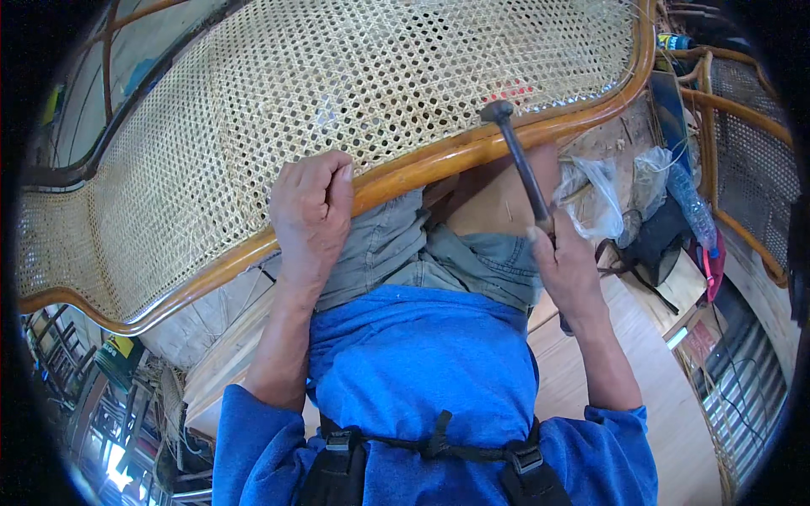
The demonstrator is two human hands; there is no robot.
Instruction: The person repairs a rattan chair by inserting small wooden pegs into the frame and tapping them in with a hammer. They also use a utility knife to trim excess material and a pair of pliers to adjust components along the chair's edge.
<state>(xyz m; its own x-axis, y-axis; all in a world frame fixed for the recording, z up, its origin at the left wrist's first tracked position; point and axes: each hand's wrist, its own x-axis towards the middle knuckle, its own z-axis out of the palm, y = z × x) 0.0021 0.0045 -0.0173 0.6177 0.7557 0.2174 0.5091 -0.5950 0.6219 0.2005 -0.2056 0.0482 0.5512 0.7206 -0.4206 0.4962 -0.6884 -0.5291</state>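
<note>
Across my lap lies a woven cane panel [278, 93] set in a curved, varnished wooden frame [422, 167]. My left hand [312, 198] rests at the frame's near edge, over the weave. Its fingers are curled in and the thumb presses against them; whatever they may hold is hidden. In my right hand [569, 266] is a hammer [525, 164], gripped by its handle. The dark hammer head is raised and overlaps the frame's near rail, right of my left hand. I cannot tell whether the head touches the wood.
Another caned wooden piece [707, 152] stands at the right. Nearby lie clear plastic bags [595, 194], a plastic bottle [693, 202] and a dark cloth or bag [654, 232]. Pale boards [645, 371] lie beside me. A green and yellow container [118, 358] stands at the left.
</note>
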